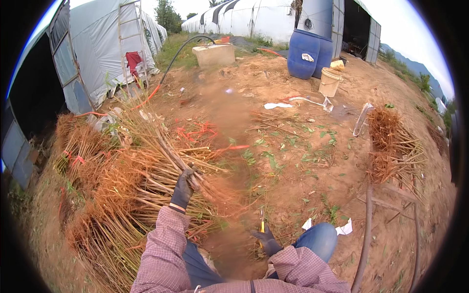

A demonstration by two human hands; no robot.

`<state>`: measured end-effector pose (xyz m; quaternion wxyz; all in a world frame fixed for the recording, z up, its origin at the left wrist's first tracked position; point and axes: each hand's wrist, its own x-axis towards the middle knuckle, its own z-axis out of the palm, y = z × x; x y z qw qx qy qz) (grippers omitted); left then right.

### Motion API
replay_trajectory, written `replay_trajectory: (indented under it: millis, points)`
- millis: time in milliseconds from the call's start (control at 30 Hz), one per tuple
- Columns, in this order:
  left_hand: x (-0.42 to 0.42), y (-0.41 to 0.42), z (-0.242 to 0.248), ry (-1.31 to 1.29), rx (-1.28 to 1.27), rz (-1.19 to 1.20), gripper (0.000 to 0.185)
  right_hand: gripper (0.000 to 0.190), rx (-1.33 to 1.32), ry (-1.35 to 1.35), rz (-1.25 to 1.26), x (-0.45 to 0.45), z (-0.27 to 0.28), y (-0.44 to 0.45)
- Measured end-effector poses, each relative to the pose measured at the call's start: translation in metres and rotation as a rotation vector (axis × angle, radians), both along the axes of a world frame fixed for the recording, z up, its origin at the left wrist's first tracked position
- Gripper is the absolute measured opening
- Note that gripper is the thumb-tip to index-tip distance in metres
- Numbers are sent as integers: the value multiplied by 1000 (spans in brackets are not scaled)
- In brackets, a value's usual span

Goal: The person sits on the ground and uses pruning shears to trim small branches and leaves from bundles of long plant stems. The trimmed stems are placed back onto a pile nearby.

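In a dark glove, my left hand [183, 187] grips a bundle of bare-root saplings [166, 148]. Their reddish roots [223, 196] point toward me and to the right, while the thin tops lean away to the upper left. My right hand [269, 241], gloved too, is closed around yellow-handled pruning shears [262, 227] low between my knees, blades pointing forward. The shears are apart from the roots. Beneath and left of the held bundle lies a large heap of saplings [121, 205]. A blurred smear down the middle of the view hides some ground.
A handcart [367, 219] on the right carries more rooted saplings [384, 146]. Red ties [198, 131] and cut stems [274, 126] lie ahead. Farther off stand blue barrels [302, 55], a bucket [329, 82], a concrete basin [214, 55] with a hose [170, 64], and a ladder [130, 36].
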<state>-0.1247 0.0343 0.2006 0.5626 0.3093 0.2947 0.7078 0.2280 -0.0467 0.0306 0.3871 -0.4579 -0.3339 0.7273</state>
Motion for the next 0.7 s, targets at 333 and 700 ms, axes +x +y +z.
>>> replay_trajectory:
  millis: [333,700]
  points:
    - [-9,14,-22,-16,-12,74,33,51,-45,-38,24,3,-27,7]
    - [-10,14,-19,15,-67,9,42,46,-32,5,-35,0,-17,2]
